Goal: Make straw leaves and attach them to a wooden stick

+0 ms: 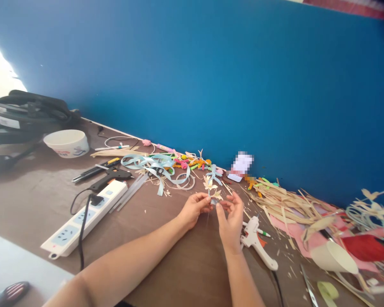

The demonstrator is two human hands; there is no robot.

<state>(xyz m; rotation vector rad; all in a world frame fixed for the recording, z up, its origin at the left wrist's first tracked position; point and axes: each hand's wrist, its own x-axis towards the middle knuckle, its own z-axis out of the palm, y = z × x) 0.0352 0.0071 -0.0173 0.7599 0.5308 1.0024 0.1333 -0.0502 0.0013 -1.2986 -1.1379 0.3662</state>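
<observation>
Near the middle of the table, my left hand (195, 209) pinches the thin stem of a small craft flower (209, 184) with pale, pointed petals. My right hand (231, 217) is just to its right, fingers curled, with thumb and fingertips near the flower's lower part, where a bit of light blue material shows. Whether the right fingertips grip that material is too small to tell. A white glue gun (257, 243) lies right of my right hand.
A white power strip (85, 217), black glue gun (110, 178) and white bowl (67, 143) are at left. Blue ribbon (147, 162) lies behind my hands. Dried strips (288, 200), scissors (309, 285) and a white cup (334, 257) are at right. A blue wall (211, 76) borders the table.
</observation>
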